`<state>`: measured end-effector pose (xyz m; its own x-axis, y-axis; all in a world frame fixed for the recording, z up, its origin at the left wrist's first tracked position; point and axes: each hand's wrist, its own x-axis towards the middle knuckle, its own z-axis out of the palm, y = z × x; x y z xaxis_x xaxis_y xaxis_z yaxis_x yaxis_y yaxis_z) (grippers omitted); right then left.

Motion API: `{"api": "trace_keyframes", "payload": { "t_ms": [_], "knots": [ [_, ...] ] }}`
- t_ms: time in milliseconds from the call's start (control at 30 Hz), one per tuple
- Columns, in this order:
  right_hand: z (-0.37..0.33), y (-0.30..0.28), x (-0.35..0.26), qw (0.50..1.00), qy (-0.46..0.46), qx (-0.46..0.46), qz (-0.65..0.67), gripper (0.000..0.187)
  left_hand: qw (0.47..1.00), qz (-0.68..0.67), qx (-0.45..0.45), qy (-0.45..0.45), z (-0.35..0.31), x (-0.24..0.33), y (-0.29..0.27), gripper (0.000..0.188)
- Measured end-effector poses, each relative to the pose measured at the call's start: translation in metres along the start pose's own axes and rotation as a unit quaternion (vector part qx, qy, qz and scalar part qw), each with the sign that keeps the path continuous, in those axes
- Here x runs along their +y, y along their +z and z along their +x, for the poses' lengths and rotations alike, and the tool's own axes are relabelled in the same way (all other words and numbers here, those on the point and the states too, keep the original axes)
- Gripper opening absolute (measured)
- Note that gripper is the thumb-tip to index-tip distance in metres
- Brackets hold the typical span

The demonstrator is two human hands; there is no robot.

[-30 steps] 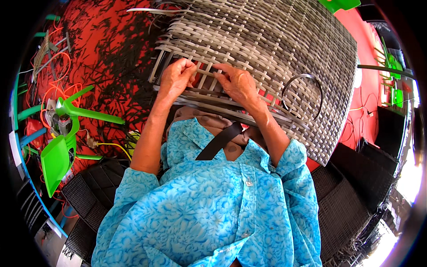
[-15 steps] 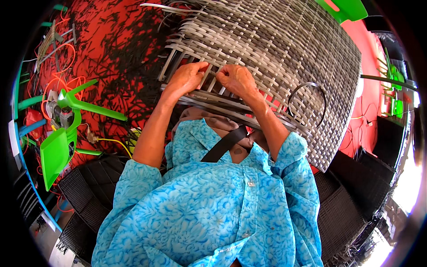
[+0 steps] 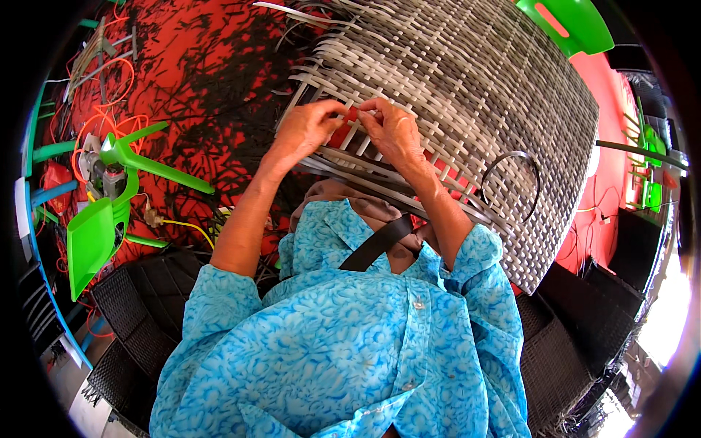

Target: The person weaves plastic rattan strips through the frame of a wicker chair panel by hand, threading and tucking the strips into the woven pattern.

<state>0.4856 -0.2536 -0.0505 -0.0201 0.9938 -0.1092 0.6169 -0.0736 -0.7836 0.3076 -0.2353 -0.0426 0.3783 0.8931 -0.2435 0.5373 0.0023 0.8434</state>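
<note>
A large woven panel [image 3: 475,87] of grey and white plastic strips lies tilted in front of me, its near edge unfinished with loose strip ends. My left hand [image 3: 307,128] and my right hand [image 3: 394,131] meet at that open edge, both pinching a pale weaving strip [image 3: 350,117] between fingertips. Bare frame bars [image 3: 380,171] show under the hands. A loose dark strip [image 3: 511,171] curls in a loop on the panel to the right.
A red floor [image 3: 182,80] littered with dark strip offcuts lies to the left. An overturned green plastic chair [image 3: 109,204] and orange cords [image 3: 102,117] sit at the far left. Dark woven furniture pieces [image 3: 139,306] flank my body. Another green chair [image 3: 569,22] is top right.
Both hands have shifted up along the panel's open edge and come closer together, fingertips now pinching a strip. The panel appears nearer and larger in view.
</note>
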Motion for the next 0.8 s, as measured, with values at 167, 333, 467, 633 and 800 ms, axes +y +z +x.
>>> {"api": "trace_keyframes", "payload": {
  "t_ms": [167,333,467,633,800],
  "knots": [
    [-0.006,-0.003,0.001,1.000,0.006,0.010,-0.005,0.020,0.976,0.187,0.043,0.105,0.011,-0.016,0.018,0.019],
    [-0.009,-0.011,0.004,0.999,0.032,-0.013,-0.037,0.022,0.996,-0.077,0.022,-0.049,0.011,-0.025,-0.006,0.016],
    [-0.003,-0.002,0.001,0.999,-0.035,-0.035,-0.024,0.022,0.976,-0.182,0.046,-0.107,0.000,-0.031,-0.022,0.016],
    [0.006,0.013,-0.009,0.991,0.031,-0.126,0.038,0.021,0.958,-0.270,0.050,-0.086,-0.007,-0.035,-0.015,0.020],
    [0.012,0.013,-0.011,0.989,0.090,-0.110,0.027,0.027,0.984,-0.119,0.028,-0.132,-0.006,-0.020,-0.018,0.032]
  ]
}}
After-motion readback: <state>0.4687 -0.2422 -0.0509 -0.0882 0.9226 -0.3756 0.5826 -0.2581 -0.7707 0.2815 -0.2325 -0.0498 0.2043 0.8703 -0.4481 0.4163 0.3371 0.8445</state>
